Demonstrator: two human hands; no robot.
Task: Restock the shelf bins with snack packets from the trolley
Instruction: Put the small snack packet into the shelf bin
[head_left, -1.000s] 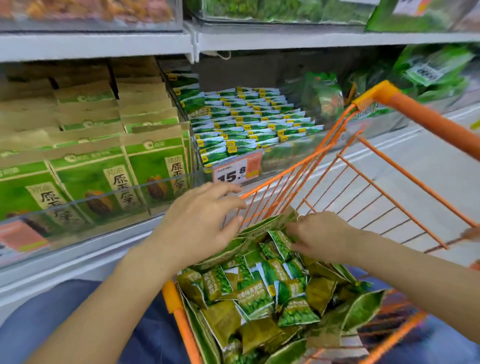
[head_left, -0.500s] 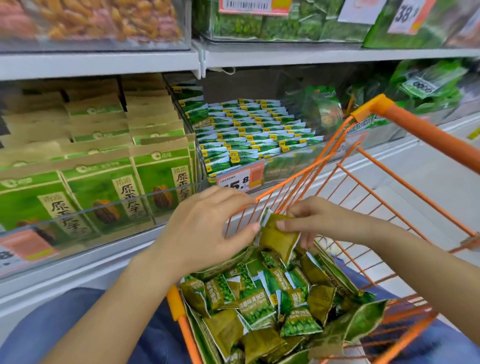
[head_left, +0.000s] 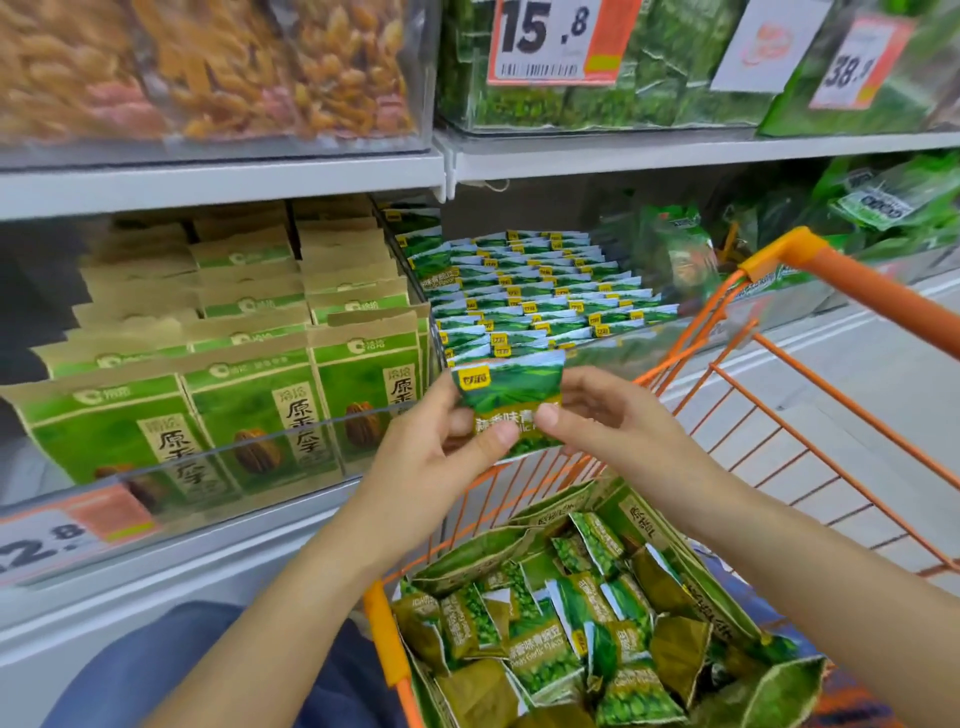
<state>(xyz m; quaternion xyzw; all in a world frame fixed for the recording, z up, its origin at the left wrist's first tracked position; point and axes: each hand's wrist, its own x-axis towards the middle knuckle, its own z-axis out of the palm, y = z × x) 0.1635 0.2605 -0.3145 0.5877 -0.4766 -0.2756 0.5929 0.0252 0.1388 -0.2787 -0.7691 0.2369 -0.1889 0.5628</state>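
— What's in the hands?

— I see one green packet (head_left: 511, 402), yellow logo at its top corner, white print across the middle. The left hand (head_left: 441, 457) and right hand (head_left: 602, 421) both pinch it, thumbs on its front.

— Where is it?

— Upright above the orange trolley (head_left: 810, 374), just before the shelf bin (head_left: 535, 291) of matching packets. More packets (head_left: 561, 639) lie loose in the trolley.
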